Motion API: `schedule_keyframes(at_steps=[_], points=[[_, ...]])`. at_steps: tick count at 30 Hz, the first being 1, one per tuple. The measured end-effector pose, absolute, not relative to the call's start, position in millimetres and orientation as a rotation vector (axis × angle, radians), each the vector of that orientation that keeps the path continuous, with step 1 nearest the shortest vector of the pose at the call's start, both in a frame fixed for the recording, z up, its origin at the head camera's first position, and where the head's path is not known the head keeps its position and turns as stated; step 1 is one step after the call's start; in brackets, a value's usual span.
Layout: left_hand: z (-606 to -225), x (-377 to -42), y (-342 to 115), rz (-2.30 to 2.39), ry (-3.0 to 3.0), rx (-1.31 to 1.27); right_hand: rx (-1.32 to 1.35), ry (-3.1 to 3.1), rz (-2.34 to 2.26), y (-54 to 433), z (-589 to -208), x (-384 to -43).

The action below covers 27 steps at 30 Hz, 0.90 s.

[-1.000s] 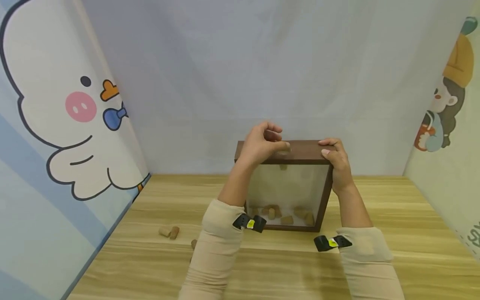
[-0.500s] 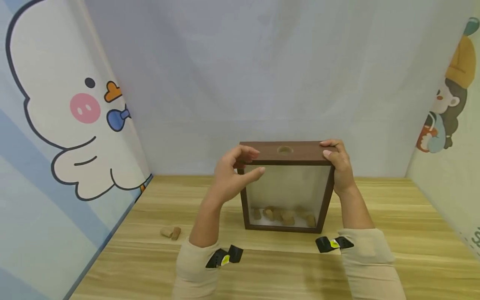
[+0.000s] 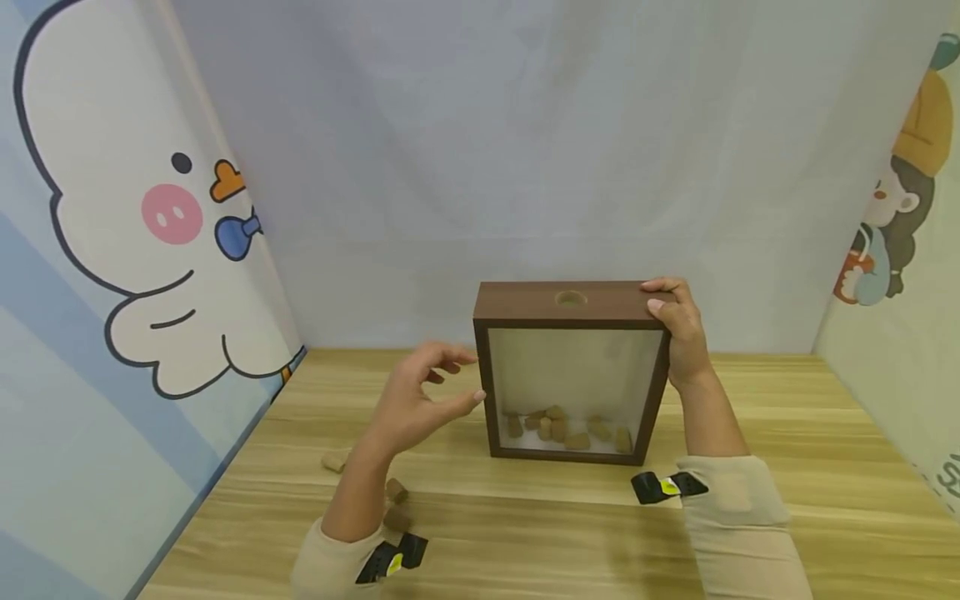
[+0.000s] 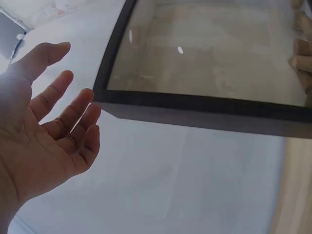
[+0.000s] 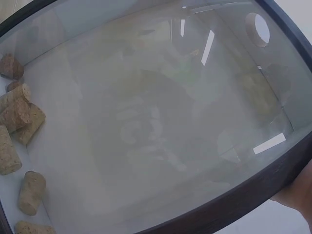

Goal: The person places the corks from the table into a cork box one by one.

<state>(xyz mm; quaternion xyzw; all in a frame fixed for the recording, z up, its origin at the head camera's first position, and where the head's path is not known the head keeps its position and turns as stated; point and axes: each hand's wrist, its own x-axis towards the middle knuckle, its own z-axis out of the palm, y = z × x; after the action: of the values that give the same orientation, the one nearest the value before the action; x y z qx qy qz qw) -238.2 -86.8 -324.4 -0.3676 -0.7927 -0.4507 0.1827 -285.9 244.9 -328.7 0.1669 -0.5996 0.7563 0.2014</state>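
Note:
A dark brown wooden box frame (image 3: 525, 305) with a clear front stands upright on the table, a round hole (image 3: 572, 297) in its top. Several corks (image 3: 558, 427) lie inside along its bottom; the right wrist view shows these corks (image 5: 32, 192) through the pane. My right hand (image 3: 681, 333) grips the box's top right corner, thumb on the front part of the top and fingers behind. Beside the box's left side is my left hand (image 3: 420, 400), fingers spread and loosely bent, holding nothing. In the left wrist view this left hand (image 4: 53, 126) has a bare palm.
Loose corks (image 3: 397, 504) lie on the wooden table (image 3: 555, 533) near the left forearm, and another cork (image 3: 333, 462) lies farther left, partly behind the wrist. A pale curtain (image 3: 525, 167) hangs behind, with cartoon-printed panels (image 3: 82, 208) at the sides.
From above the hole, my left hand has moved left and down, away from the box top. A cork seen below the hole has dropped among the others. The right hand keeps its grip.

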Motion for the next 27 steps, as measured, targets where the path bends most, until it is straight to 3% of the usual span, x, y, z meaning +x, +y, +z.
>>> schedule_keyframes(at_steps=[27], points=[[-411,-220,-163,-1.301,-2.606,-0.793,0.447,-1.677,2.113,244,-328,-286]])
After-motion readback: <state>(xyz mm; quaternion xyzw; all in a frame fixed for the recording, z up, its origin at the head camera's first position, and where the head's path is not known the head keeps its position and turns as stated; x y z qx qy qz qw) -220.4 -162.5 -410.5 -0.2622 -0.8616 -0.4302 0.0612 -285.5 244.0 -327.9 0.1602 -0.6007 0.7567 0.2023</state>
